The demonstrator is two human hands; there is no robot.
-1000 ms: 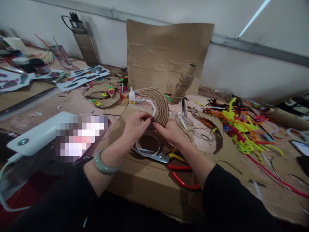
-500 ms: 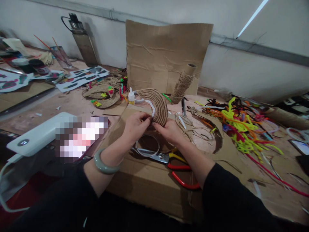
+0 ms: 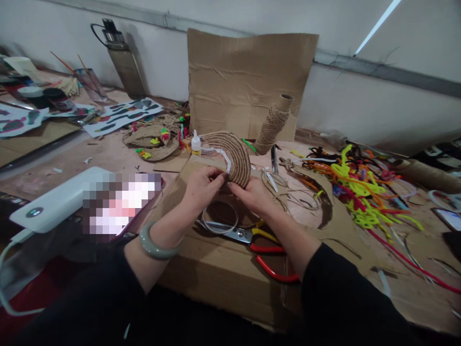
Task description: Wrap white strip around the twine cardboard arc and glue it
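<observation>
Between both hands is a curved piece (image 3: 237, 156) covered in rows of brown twine, with a white strip (image 3: 224, 154) along its inner edge. My left hand (image 3: 204, 186) pinches the near end of the inner edge, thumb and fingers closed. With its thumb on top, my right hand (image 3: 254, 196) grips the outer near side; its other fingers are hidden beneath. A small white glue bottle (image 3: 196, 145) stands upright just beyond my left hand. Below the hands, scissors (image 3: 241, 234) with red and yellow handles lie on a cardboard box (image 3: 201, 254), beside a thin white ring (image 3: 220, 217).
A twine-wrapped tube (image 3: 272, 127) leans before an upright cardboard sheet (image 3: 248, 81). Colourful pipe cleaners (image 3: 360, 187) pile up at the right. On the left lie a power bank (image 3: 61, 202) and a phone (image 3: 133, 211); behind them stand a bottle (image 3: 126, 67) and paint jars (image 3: 57, 99).
Hardly anything differs. Both hands keep the same hold on the twine-covered piece, which has shifted very slightly.
</observation>
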